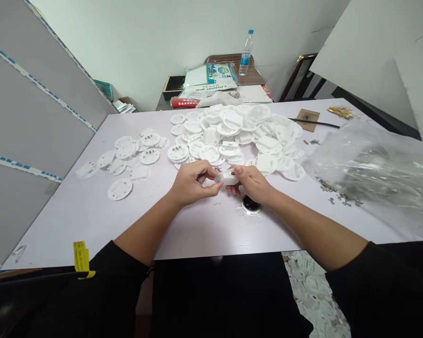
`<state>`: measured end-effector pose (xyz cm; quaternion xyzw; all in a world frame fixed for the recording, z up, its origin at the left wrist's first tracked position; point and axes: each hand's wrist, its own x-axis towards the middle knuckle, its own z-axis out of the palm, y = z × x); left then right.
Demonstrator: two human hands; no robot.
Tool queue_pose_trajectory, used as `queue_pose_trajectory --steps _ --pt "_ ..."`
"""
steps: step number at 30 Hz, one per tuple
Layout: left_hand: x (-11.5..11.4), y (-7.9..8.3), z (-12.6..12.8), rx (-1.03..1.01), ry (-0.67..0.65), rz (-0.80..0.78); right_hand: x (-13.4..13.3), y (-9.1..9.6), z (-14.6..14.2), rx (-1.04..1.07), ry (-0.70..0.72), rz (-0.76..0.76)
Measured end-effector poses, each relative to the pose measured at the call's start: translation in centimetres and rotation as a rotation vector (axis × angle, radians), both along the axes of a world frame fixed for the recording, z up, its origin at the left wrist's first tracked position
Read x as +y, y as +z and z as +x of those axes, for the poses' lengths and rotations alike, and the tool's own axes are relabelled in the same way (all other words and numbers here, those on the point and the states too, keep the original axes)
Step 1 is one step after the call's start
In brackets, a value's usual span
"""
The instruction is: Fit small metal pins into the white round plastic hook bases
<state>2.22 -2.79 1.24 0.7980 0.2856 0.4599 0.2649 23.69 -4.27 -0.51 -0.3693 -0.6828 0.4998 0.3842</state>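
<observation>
Across our pale surface (pixel 197 230), our left hand (pixel 191 184) and right hand (pixel 256 184) pinch one white disc (pixel 227 177) between their fingers, at the left's three o'clock, the right's nine, long axis running nine-to-three.

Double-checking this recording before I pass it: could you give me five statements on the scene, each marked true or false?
1. The right hand holds a white plastic piece. True.
2. The left hand is far from that piece. False: its fingertips are at the piece's edge.
3. A large pile of white pieces lies beyond the hands. True.
4. The bottle has a red cap. False: the cap is blue.
5. A clear plastic bag lies on the table's right side. True.
</observation>
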Motion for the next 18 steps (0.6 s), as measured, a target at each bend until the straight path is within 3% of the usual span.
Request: queue_pose_trajectory --steps 3,7,9,13,18 --pt "0.2 -0.1 0.0 0.053 0.058 0.275 0.3 0.1 -0.2 0.104 0.082 -0.127" --pt "0.6 -0.5 -0.1 0.096 0.072 0.424 0.6 0.2 -0.4 0.153 0.110 -0.198" --pt "0.9 -0.6 -0.4 0.129 0.071 0.392 0.8 0.1 -0.3 0.151 0.093 -0.201" --pt "1.8 -0.3 -1.7 0.214 0.048 0.169 1.4 0.1 0.4 0.090 0.001 -0.117" --pt "3.2 0.6 -4.5 0.335 0.301 -0.086 1.5 0.5 1.2 -0.079 -0.241 -0.006"
